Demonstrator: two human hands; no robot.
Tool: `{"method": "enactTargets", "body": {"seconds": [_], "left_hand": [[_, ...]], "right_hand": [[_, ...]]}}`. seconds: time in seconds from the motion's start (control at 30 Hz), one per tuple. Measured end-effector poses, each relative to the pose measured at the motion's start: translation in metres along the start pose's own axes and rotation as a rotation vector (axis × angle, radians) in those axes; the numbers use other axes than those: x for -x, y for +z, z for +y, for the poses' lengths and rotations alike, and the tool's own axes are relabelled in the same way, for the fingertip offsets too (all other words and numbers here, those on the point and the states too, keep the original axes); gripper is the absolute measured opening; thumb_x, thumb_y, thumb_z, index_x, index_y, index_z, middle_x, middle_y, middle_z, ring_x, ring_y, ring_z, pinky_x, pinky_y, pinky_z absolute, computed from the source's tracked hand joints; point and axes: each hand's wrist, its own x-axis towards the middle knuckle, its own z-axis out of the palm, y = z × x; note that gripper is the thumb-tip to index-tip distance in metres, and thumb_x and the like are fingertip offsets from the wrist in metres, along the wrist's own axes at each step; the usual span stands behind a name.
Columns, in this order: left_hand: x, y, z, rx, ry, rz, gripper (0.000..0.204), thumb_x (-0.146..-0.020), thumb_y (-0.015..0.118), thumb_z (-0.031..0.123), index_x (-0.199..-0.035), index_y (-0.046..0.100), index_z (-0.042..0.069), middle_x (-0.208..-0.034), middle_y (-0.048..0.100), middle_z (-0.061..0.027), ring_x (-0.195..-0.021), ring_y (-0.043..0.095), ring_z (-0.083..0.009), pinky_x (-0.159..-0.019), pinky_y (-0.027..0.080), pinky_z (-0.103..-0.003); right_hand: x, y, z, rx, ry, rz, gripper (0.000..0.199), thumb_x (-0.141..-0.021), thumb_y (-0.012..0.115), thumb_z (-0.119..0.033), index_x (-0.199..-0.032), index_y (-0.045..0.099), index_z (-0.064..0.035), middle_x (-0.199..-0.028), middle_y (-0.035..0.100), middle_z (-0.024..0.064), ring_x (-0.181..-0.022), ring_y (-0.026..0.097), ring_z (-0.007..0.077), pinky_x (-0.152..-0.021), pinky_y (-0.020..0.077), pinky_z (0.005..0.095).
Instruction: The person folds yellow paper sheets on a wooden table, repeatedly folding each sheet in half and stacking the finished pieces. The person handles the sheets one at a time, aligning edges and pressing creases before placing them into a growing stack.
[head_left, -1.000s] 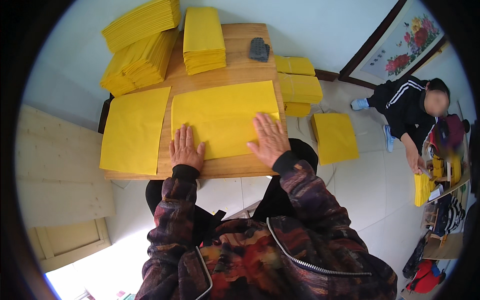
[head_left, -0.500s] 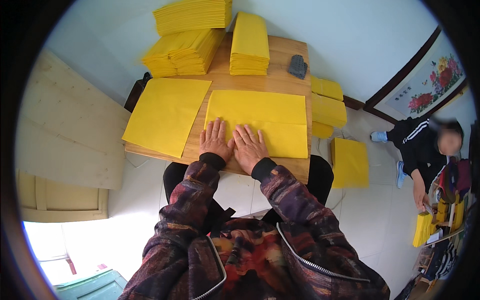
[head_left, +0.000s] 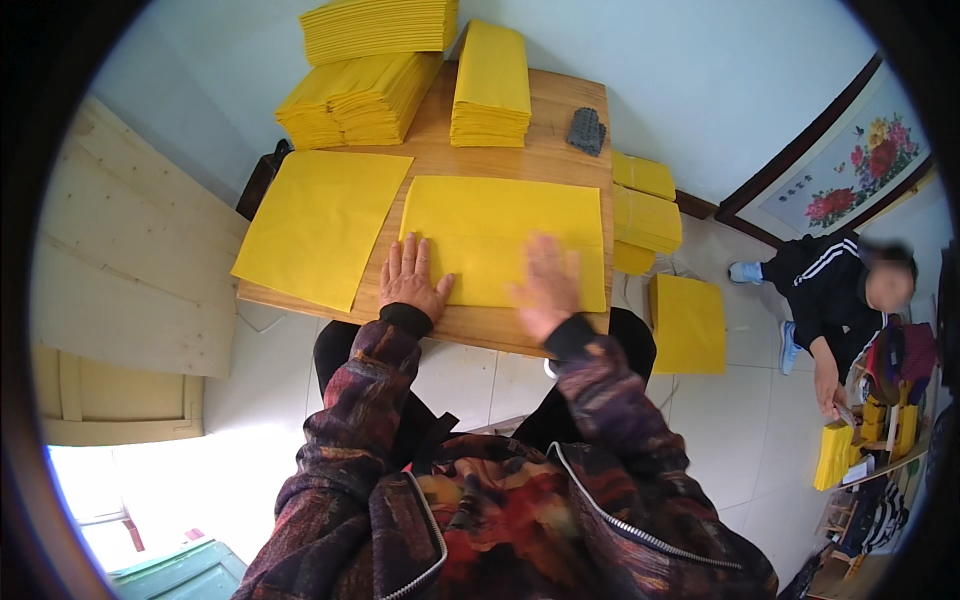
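A yellow sheet [head_left: 490, 212], folded with a flap along its near half, lies on the wooden table [head_left: 560, 85] in front of me. My left hand [head_left: 410, 280] rests flat at its near left corner, fingers spread, partly on the bare wood. Over the right part of the flap is my right hand [head_left: 548, 285], smeared by motion but with its fingers stretched out and nothing held. Left of it lies an unfolded yellow sheet [head_left: 325, 220], its near edge at the table's edge.
Behind the sheets stand a tall folded yellow stack [head_left: 490, 85] and larger piles [head_left: 355, 95]. A grey cloth-like item [head_left: 586, 131] sits at the far right corner. Beside the table are more yellow bundles [head_left: 645, 215]. Another person [head_left: 835, 290] crouches at right, handling yellow pieces.
My right hand has slid to the right across the folded sheet, away from my left hand. The left hand stays at the near left corner. The whole view has shifted slightly.
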Motion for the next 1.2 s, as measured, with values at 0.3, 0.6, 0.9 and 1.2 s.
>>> {"method": "enactTargets", "body": {"seconds": [0.3, 0.6, 0.9, 1.2], "left_hand": [[0.000, 0.001, -0.003, 0.048, 0.004, -0.006, 0.075, -0.088, 0.048, 0.054, -0.146, 0.031, 0.009, -0.156, 0.021, -0.0104, -0.144, 0.015, -0.0309, -0.116, 0.014, -0.044], [0.037, -0.025, 0.010, 0.022, 0.025, -0.082, 0.060, -0.087, 0.054, 0.047, -0.135, 0.045, 0.012, -0.141, 0.041, -0.0097, -0.129, 0.037, -0.0301, -0.102, 0.029, -0.049], [0.090, -0.043, 0.002, 0.103, 0.334, -0.166, 0.026, -0.084, 0.059, 0.024, -0.107, 0.063, 0.013, -0.104, 0.059, -0.0065, -0.099, 0.055, -0.0280, -0.082, 0.043, -0.043], [0.084, -0.057, -0.011, 0.204, 0.325, -0.095, 0.056, -0.076, 0.071, 0.036, -0.127, 0.055, 0.019, -0.140, 0.043, -0.0063, -0.134, 0.034, -0.0314, -0.106, 0.029, -0.051]], "right_hand": [[0.018, 0.012, 0.009, -0.153, 0.014, -0.066, 0.079, -0.086, 0.058, -0.047, -0.147, 0.027, -0.0068, -0.156, 0.019, 0.0095, -0.145, 0.014, 0.0258, -0.116, 0.0094, 0.0502], [0.081, -0.029, 0.011, -0.300, -0.054, 0.198, 0.048, -0.080, 0.070, -0.023, -0.120, 0.055, -0.0022, -0.121, 0.049, 0.0156, -0.109, 0.049, 0.0343, -0.091, 0.0428, 0.0444], [0.047, -0.016, 0.027, -0.247, 0.035, 0.167, 0.030, -0.076, 0.073, -0.024, -0.092, 0.058, -0.0034, -0.120, 0.051, 0.0179, -0.108, 0.049, 0.0365, -0.090, 0.0433, 0.0442], [-0.067, -0.018, 0.079, -0.270, -0.396, -0.209, 0.025, -0.073, 0.062, 0.000, -0.095, 0.051, -0.0034, -0.130, 0.048, 0.0141, -0.112, 0.051, 0.0365, -0.091, 0.0438, 0.0412]]}}
